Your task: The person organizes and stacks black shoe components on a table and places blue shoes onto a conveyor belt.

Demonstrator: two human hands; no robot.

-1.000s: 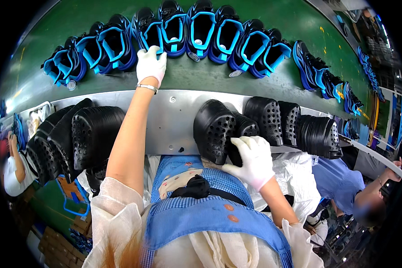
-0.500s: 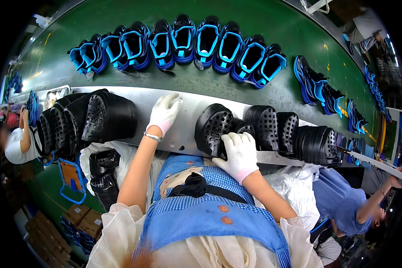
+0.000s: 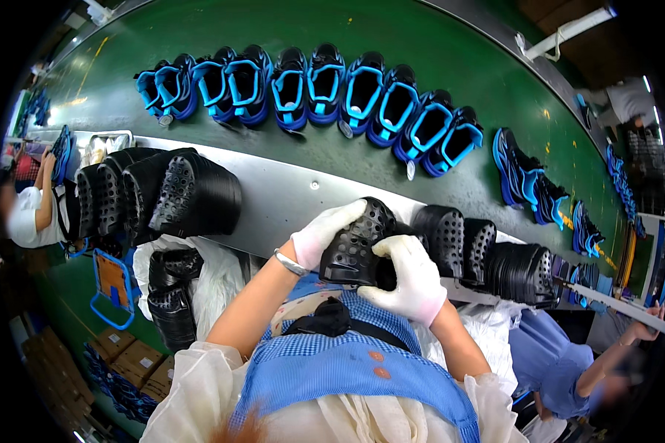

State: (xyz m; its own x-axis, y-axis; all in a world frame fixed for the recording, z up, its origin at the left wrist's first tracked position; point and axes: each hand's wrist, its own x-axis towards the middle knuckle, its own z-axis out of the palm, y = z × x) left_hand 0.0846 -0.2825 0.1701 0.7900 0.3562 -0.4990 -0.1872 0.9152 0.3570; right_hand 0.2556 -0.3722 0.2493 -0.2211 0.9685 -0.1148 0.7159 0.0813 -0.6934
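1. Both hands in white gloves. Left hand (image 3: 324, 232) grips the left side of a black perforated clog (image 3: 356, 247), fingers curled over its top edge.
2. Right hand (image 3: 408, 280) holds the same clog from the right and below, fingers wrapped around it. The clog is lifted just off the near edge of the grey worktop (image 3: 281, 196), in front of the blue checked apron (image 3: 347, 369).
3. Row of black clogs (image 3: 488, 255) stands on edge along the near edge of the worktop, just right of the held one, running toward the right end.
4. Second stack of black clogs (image 3: 162, 196) sits at the left end of the worktop.
5. Green conveyor belt (image 3: 451, 66) beyond the far edge; blue-and-black shoes (image 3: 310, 88) lined across it, small round tags hanging from a few.
6. White plastic bag (image 3: 199, 269) with more black clogs below the worktop's left part.
7. Blue wire frame (image 3: 112, 288) and brown cartons (image 3: 129, 362) on the floor, lower left.
8. Other people at far left and lower right.
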